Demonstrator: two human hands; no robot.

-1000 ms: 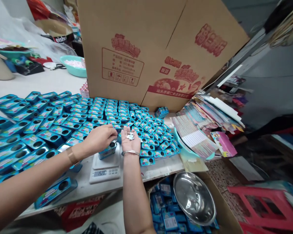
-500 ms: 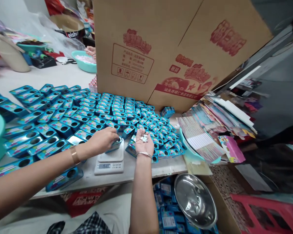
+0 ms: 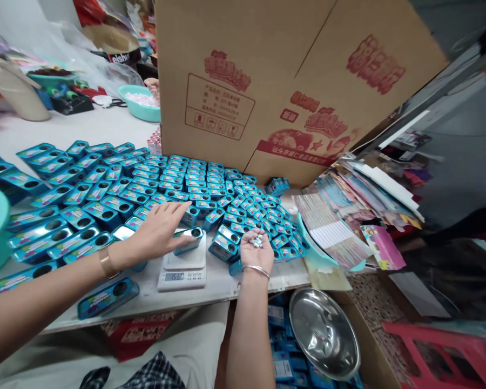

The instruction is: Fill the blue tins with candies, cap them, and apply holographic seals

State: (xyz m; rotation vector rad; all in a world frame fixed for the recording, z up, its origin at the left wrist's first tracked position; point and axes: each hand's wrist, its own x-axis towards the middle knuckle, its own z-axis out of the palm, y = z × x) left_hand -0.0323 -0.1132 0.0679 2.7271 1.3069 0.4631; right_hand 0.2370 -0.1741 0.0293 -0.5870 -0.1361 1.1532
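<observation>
On a white digital scale [image 3: 182,278] sits a small blue box [image 3: 188,240] with a round dark hole in its top. My left hand [image 3: 157,229] is over the scale's left side, fingers stretched out, its thumb close to that box; whether it touches I cannot tell. To the right, my right hand [image 3: 257,259] is palm up and cupped, with several small white candy pellets [image 3: 257,240] in it. Rows of similar blue boxes [image 3: 117,203], their holes facing up, stand behind and beside both hands.
A large printed carton [image 3: 227,32] rises behind the boxes. Green basins stand at the left edge [image 3: 0,237] and far back [image 3: 143,111], where another person's hand [image 3: 153,86] shows. Below the table edge, a metal bowl [image 3: 324,332] rests over more blue boxes.
My left hand has drawn back left from the box's hole, and its pinched fingers have straightened. My right hand has shifted right and slightly down with the pellets.
</observation>
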